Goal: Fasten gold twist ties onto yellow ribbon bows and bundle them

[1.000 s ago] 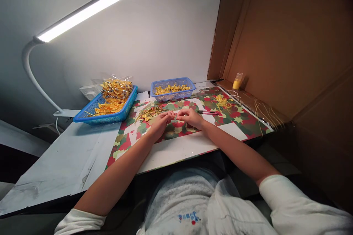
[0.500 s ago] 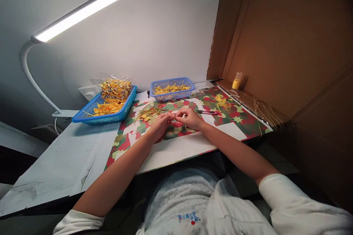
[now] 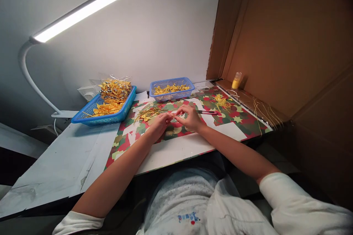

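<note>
My left hand (image 3: 160, 124) and my right hand (image 3: 190, 118) meet fingertip to fingertip above a camouflage-patterned sheet (image 3: 176, 131). Both are closed in a pinch around something too small to make out. Left of the fingers lies a loose pile of thin green and yellow stems (image 3: 153, 112). A small yellow bow-like piece (image 3: 144, 117) rests at the pile's near edge. Just beyond my right hand is a slim dark tool with a pinkish handle (image 3: 208, 112), its kind unclear.
A blue basket (image 3: 110, 118) heaped with yellow pieces stands at left. Behind my hands sits a lilac-blue basket (image 3: 171, 97) of similar pieces. Yellow threads (image 3: 223, 102) lie at right, near a small yellow bottle (image 3: 236, 80). A lamp (image 3: 93, 7) shines overhead; cardboard (image 3: 275, 44) walls the right side.
The fingers of my right hand have lifted and arched slightly more at the fingertips. My left hand has stayed nearly in place. The baskets and stems look the same.
</note>
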Demonstrator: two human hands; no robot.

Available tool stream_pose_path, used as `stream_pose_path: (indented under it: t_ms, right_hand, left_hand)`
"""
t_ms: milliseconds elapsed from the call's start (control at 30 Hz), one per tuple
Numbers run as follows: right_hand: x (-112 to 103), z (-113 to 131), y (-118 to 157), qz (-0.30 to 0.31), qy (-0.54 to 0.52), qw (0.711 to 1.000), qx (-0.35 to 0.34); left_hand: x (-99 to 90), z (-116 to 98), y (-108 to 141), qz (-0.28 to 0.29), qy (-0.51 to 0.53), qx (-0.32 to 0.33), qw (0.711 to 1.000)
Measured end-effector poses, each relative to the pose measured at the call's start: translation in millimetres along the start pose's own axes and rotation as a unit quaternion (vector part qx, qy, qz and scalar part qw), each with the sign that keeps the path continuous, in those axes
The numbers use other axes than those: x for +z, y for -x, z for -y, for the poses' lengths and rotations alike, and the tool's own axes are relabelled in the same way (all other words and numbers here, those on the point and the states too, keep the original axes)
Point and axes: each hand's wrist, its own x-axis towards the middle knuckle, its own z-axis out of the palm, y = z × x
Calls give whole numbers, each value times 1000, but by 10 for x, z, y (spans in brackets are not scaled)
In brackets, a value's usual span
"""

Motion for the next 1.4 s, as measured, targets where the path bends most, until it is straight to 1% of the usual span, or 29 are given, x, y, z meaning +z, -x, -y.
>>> stream_pose_path:
  t_ms: [133, 333, 500, 633, 800, 933, 1033, 1233, 1400]
  right_hand:
    - [-24, 18, -3, -27, 21, 999, -9]
    - [-23, 45, 16, -15, 26, 999, -32]
    - [22, 45, 31, -10, 42, 999, 2]
    - [44, 1, 21, 18, -10, 999, 29]
    - [45, -64, -6, 56, -83, 991, 89]
    - [34, -83, -17, 62, -110, 986, 110]
    - [26, -69, -9, 55, -100, 989, 94]
    - [4, -6, 27, 23, -1, 1000, 5]
    - [-8, 1, 36, 34, 83, 996, -18]
  left_hand:
    - [-4, -7, 0, -14, -15, 12, 1000]
    - [-27, 41, -19, -37, -53, 33, 997]
    - [-62, 85, -33, -36, -64, 46, 996]
    - [-80, 90, -31, -21, -79, 63, 995]
    - [-61, 54, 1, -14, -99, 79, 992]
    - [-17, -4, 42, -2, -115, 93, 989]
    - [1, -31, 61, 13, -115, 107, 988]
    - [-8, -32, 58, 42, -117, 131, 984]
    - [-42, -21, 35, 46, -128, 124, 983]
